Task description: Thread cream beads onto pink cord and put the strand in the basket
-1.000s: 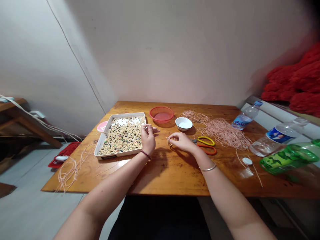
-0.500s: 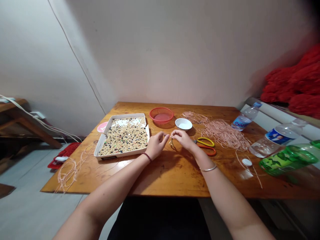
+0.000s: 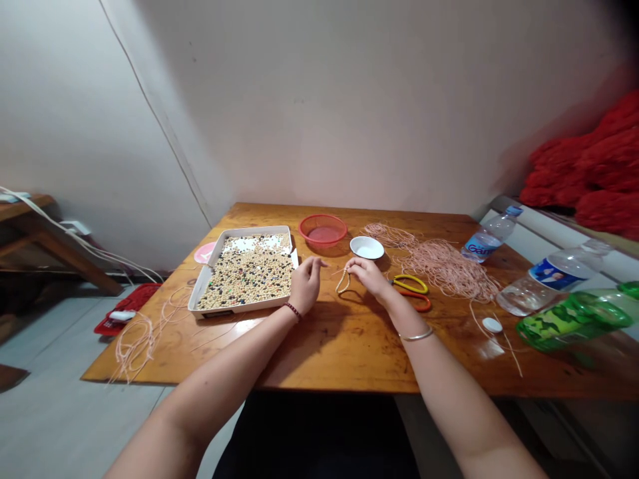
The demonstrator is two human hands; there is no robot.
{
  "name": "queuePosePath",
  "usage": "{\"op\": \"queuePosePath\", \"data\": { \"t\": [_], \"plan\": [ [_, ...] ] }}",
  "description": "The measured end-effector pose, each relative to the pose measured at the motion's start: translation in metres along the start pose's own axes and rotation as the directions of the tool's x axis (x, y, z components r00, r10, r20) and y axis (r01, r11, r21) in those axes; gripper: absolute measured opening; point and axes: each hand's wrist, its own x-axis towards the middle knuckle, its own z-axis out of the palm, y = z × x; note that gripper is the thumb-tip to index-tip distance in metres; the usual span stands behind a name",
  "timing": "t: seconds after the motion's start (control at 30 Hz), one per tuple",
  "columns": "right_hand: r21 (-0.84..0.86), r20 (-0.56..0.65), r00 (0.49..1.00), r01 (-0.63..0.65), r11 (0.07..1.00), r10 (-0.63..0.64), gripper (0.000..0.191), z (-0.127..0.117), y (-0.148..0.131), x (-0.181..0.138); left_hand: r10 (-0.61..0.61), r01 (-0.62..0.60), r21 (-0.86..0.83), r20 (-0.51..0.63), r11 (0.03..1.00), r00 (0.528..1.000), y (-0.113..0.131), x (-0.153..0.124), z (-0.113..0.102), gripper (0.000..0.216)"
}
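Right, R hand (image 3: 367, 276) had its fingertips pinched on the top of a small loop of cream beads (image 3: 347, 286), which hung btwn the two hands, over the table. L hand (image 3: 306, 286) was half curled, thumb side twd a thin pink cord end (image 3: 335, 273) by the loop; couldn't tell if it had hold of anything.

Progress, at a guess: a run of beads was strung & bent round; the cord end stuck out loose, so prob. no fastening yet. Lots of loose multicoloured beads (image 3: 249, 273) remained in the shallow white rectangular tray (image 3: 249, 307).

Room: tray's R wall was right beside L hand, so tight there. Yellow-and-orange-handled scissors (image 3: 412, 293) lay just beside R wrist, w/ the round white bowl (image 3: 367, 248) behind R hand. Bare wood ran from the hands to the front edge of the brown wooden table (image 3: 339, 359).
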Motion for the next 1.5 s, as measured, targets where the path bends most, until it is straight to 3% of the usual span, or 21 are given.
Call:
{"op": "queuePosePath", "data": {
  "t": [0.1, 0.2, 0.3, 0.4, 0.57, 0.67, 0.83, 0.97, 1.13, 1.23, 1.3, 1.37, 1.5],
  "plan": [
    [-0.030, 0.004, 1.000, -0.001, 1.000, 0.001, 0.016, 0.000, 0.004, 0.003, -0.005, -0.004, -0.050, -0.170, 0.999, 0.986, -0.001, 0.002, -0.003, 0.040],
    [-0.044, 0.011, 1.000, -0.002, 0.999, 0.003, 0.015, 0.000, 0.007, 0.003, -0.006, 0.000, -0.028, -0.219, 1.000, 0.976, -0.003, 0.003, -0.005, 0.040],
    [-0.053, 0.016, 1.000, -0.003, 0.999, 0.004, 0.015, 0.000, 0.007, 0.003, -0.008, 0.008, 0.052, 0.002, 0.999, 1.000, -0.004, 0.005, -0.004, 0.039],
    [-0.051, 0.024, 1.000, -0.005, 0.999, 0.006, 0.015, 0.000, 0.006, 0.002, 0.010, -0.031, 0.076, 0.269, 0.997, 0.963, -0.006, 0.003, 0.000, 0.030],
    [-0.002, 0.075, 0.995, -0.062, 0.998, 0.061, 0.014, 0.001, 0.001, -0.002, 0.010, -0.092, 0.172, 0.424, 0.981, 0.906, -0.009, -0.003, 0.004, 0.037],
    [0.020, 0.100, 0.991, -0.088, 0.996, 0.085, 0.013, 0.002, -0.002, -0.004, -0.005, -0.044, 0.115, 0.392, 0.992, 0.920, -0.008, -0.004, 0.004, 0.034],
    [0.060, 0.041, 0.995, -0.095, 0.994, 0.093, 0.012, 0.001, -0.001, -0.002, -0.174, 0.228, -0.272, 0.208, 0.935, 0.963, -0.005, 0.006, 0.000, 0.029],
    [0.091, -0.004, 0.995, -0.095, 0.991, 0.095, 0.013, 0.001, -0.002, -0.001, -0.251, 0.285, -0.363, 0.139, 0.887, 0.958, -0.005, 0.016, -0.005, 0.021],
    [0.139, -0.072, 0.994, -0.075, 0.987, 0.086, 0.013, 0.001, -0.005, -0.001, -0.287, 0.325, -0.385, 0.156, 0.864, 0.945, -0.001, 0.019, -0.009, 0.023],
    [0.167, -0.116, 0.990, -0.061, 0.984, 0.081, 0.014, -0.001, -0.004, -0.001, -0.175, 0.220, -0.272, 0.182, 0.937, 0.968, 0.002, 0.017, -0.013, 0.031],
    [0.174, -0.140, 0.988, -0.046, 0.984, 0.071, 0.015, -0.002, -0.002, 0.000, -0.015, 0.038, -0.088, 0.252, 0.995, 0.968, 0.002, 0.016, -0.016, 0.036],
    [0.172, -0.155, 0.986, -0.039, 0.984, 0.066, 0.015, -0.002, -0.001, 0.001, 0.091, -0.128, 0.090, 0.336, 0.988, 0.938, 0.002, 0.014, -0.018, 0.033],
    [0.135, -0.196, 0.979, -0.024, 0.991, 0.050, 0.014, -0.004, 0.002, 0.003, 0.093, -0.188, 0.223, 0.377, 0.956, 0.922, -0.002, 0.013, -0.018, 0.024]
  ]
}}
